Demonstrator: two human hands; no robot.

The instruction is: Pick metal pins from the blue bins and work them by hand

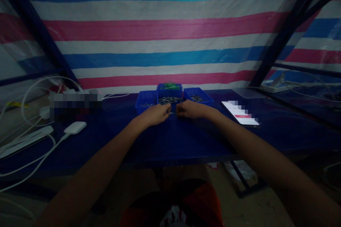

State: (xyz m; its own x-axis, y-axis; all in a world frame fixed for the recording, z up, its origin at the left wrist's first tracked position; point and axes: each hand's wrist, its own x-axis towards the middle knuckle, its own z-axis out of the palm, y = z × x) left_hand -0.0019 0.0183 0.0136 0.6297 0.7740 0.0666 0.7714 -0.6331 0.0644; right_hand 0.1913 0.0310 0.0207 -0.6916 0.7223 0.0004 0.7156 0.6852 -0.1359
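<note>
My left hand (159, 113) is closed in a pinch on a thin, light-coloured, pin-like piece (172, 113), which bridges the small gap to my right hand (188, 109). The fingers of my right hand are curled closed at the other end of the piece; what they grip is hidden. Both hands are just above the blue table, at the near edge of the middle blue bin (159, 95), which holds many small dark and shiny metal parts (170, 100). Small metal parts also lie in the left blue bin (146, 95) and the right blue bin (206, 96).
Behind the middle bin stands another blue bin with green pieces (171, 86). To the right lies a lit phone (239, 112). A white charger (75, 127), cables and a power strip occupy the left side. A striped sheet (170, 28) hangs behind the table (170, 142).
</note>
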